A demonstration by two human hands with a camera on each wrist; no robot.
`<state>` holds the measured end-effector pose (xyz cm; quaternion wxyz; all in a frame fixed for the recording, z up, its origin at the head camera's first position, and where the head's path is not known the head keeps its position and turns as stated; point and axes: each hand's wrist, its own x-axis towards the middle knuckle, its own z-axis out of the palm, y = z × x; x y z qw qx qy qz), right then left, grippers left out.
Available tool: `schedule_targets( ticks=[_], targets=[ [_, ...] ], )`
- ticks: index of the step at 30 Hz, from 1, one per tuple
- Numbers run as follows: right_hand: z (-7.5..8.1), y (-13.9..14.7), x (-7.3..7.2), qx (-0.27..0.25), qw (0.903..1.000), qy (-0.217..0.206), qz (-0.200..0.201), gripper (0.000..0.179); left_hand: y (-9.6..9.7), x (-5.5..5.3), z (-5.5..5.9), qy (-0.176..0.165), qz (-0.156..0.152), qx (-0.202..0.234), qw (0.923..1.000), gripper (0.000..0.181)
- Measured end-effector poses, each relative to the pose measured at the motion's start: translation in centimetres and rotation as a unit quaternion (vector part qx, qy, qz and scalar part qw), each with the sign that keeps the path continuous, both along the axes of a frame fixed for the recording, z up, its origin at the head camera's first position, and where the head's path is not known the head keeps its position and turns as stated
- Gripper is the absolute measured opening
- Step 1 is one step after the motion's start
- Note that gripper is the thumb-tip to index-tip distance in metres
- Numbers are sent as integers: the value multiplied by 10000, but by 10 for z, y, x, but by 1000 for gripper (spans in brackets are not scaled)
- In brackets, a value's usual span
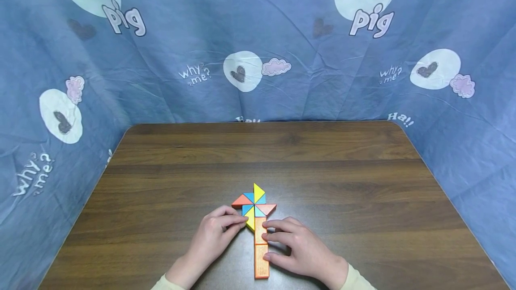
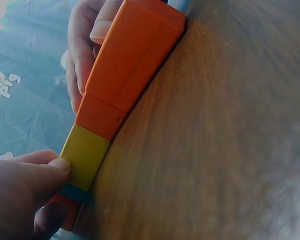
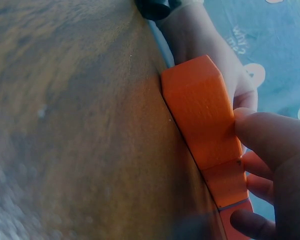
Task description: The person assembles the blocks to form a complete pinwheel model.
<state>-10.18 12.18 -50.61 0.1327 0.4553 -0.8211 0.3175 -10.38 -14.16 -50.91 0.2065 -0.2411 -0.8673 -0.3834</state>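
Observation:
Flat blocks form a pinwheel on the table: a yellow triangle block [image 1: 258, 193] at the top, a red triangle block [image 1: 242, 200] on the left, a pinkish-red one [image 1: 268, 208] on the right, and several blue triangles around the centre. My left hand [image 1: 215, 229] touches the left edge of the lower yellow triangle block [image 1: 250, 219] with thumb and index fingertips. Below the pinwheel, two orange rectangular blocks stand end to end, an upper one [image 1: 259, 232] and a lower one [image 1: 260, 263]. My right hand [image 1: 302, 247] rests spread fingertips along their right side.
The dark wood-grain table [image 1: 161, 182] has rounded far corners. A blue printed cloth [image 1: 258, 21] hangs behind it and along both sides. Part of a dark object [image 3: 152, 7] shows by the left wrist in the right wrist view.

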Motion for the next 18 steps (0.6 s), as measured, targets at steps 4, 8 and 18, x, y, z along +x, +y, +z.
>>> schedule_targets(
  ticks=[4,8,18],
  targets=[
    [0,0,0,-18,10000,-23,4,31,0,0,1,-22,-15,6,10000,25],
    [0,0,0,-27,10000,-21,11,31,0,0,1,39,-36,23,10000,25],
    [0,0,0,69,9999,74,16,32,-1,0,0,-34,-176,273,9995,21]
  ],
)
